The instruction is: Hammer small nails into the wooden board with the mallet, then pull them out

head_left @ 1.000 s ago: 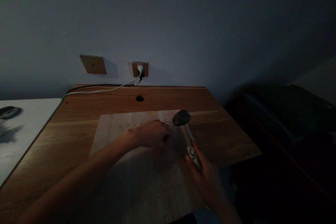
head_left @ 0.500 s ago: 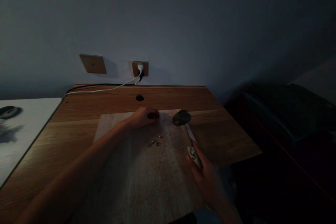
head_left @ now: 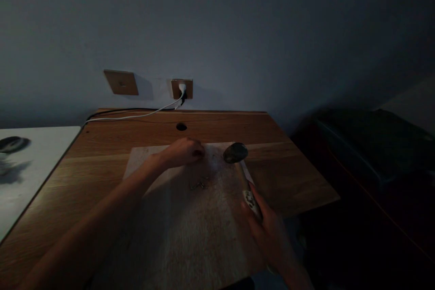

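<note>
My right hand [head_left: 268, 231] grips the handle of a hammer [head_left: 243, 170], whose dark head rests on a pale wooden board [head_left: 190, 226] lying on the desk. My left hand [head_left: 183, 152] reaches over the far part of the board, its fingers curled together just left of the hammer head; anything pinched in them is too small to make out. A few small metal nails [head_left: 199, 184] lie loose on the board between my hands.
The brown wooden desk [head_left: 102, 154] has a cable hole [head_left: 181, 126] near its back edge. A white cable [head_left: 136, 115] runs to a wall socket [head_left: 181, 88]. A white surface [head_left: 30, 163] adjoins on the left. Dark furniture [head_left: 367, 145] stands at the right.
My left hand has moved from beside the hammer head to the far part of the board, uncovering the loose nails. The hammer and right hand have hardly moved.
</note>
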`<state>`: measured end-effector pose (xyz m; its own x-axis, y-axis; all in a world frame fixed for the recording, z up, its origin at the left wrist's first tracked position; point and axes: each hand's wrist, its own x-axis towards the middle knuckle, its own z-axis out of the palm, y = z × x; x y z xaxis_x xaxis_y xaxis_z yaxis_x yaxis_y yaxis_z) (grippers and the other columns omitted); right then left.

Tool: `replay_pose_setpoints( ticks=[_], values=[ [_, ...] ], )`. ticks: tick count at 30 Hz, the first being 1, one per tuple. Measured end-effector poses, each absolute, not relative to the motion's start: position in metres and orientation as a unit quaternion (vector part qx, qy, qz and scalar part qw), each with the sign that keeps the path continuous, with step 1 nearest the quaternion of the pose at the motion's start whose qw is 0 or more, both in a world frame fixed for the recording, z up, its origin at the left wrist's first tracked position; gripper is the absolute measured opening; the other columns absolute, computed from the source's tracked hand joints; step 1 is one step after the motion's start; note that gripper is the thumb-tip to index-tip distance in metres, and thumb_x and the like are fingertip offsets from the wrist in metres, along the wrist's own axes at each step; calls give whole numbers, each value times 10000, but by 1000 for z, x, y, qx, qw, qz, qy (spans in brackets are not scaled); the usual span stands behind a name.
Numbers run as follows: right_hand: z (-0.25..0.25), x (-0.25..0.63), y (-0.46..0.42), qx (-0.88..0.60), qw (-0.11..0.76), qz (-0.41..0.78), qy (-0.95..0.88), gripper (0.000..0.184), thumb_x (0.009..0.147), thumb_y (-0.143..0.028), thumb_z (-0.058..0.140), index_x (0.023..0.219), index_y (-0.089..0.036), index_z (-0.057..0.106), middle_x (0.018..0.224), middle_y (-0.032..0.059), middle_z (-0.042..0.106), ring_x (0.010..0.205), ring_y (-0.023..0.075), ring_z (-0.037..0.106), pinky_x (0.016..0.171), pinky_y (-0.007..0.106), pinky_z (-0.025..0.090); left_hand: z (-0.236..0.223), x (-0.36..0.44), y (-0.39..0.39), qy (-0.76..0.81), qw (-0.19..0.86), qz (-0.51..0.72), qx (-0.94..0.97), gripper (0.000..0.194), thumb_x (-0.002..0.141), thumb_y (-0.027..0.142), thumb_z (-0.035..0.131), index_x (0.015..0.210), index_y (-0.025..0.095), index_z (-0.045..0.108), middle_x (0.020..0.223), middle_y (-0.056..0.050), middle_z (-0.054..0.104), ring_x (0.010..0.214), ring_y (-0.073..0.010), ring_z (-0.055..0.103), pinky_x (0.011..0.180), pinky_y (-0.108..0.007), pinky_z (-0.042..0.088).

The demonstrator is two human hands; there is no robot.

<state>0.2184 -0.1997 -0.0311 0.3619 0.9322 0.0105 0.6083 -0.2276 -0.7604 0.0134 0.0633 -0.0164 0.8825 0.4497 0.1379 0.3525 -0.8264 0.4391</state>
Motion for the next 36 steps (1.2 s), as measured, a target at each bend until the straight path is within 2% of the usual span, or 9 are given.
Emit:
replay_pose_setpoints(
  ticks=[4,6,11,15,20,25,29,33,36],
  values=[
    [-30,217,-199,-747,349,221,-521,588,987,-472,534,1501,-188,562,1381,144,697,1294,346,644,1055,528,555,-10,18,53,209,140,91,964,242,837,73,592,913,193,788,935,-75,753,855,-208,700,758,-293,511],
    [-29,216,-199,-744,353,222,-523,575,988,-467,537,1496,-200,569,1385,135,695,1301,341,639,1066,523,548,-12,20,51,207,144,95,963,264,853,70,575,938,197,791,966,-78,758,872,-210,706,771,-299,516],
    [-26,212,-199,-739,350,226,-529,582,992,-486,520,1497,-203,567,1410,124,676,1327,330,616,1076,502,543,-30,18,62,213,273,145,927,229,841,117,635,986,200,792,995,-59,776,884,-187,721,822,-287,529],
    [-24,209,-198,-739,347,231,-529,595,1001,-495,501,1501,-179,561,1464,126,629,1371,315,572,1109,474,516,-39,14,67,269,336,175,886,320,789,221,725,1107,189,745,960,-37,776,848,-192,718,776,-282,534],
    [-23,206,-195,-733,347,236,-536,609,998,-493,513,1498,-148,563,1423,146,661,1326,322,619,1087,466,536,-40,16,64,287,337,182,878,176,826,297,720,937,165,755,917,-55,766,835,-209,709,782,-304,524],
    [-24,203,-187,-725,345,239,-547,604,1009,-488,511,1525,-175,531,1409,140,676,1290,319,654,1048,468,566,-37,12,66,204,344,153,904,204,894,269,624,989,171,777,999,-80,755,914,-196,700,844,-304,511],
    [-22,199,-181,-715,329,245,-566,593,1036,-464,487,1558,-183,483,1453,135,646,1341,308,614,1090,472,532,-36,11,65,220,329,155,905,265,843,317,693,1061,183,761,1043,-77,715,903,-186,678,809,-283,502],
    [-19,194,-176,-703,334,227,-585,582,1048,-441,488,1590,-236,435,1463,106,647,1321,290,633,1079,444,537,-39,12,64,256,322,181,894,200,876,360,682,926,178,747,967,-68,689,878,-183,658,811,-286,499],
    [-16,190,-171,-701,321,221,-598,589,1051,-423,474,1604,-233,408,1441,110,665,1281,288,663,1068,451,542,-43,10,68,229,336,174,897,200,876,330,682,987,173,737,1008,-68,668,905,-184,655,831,-291,506]
  ],
)
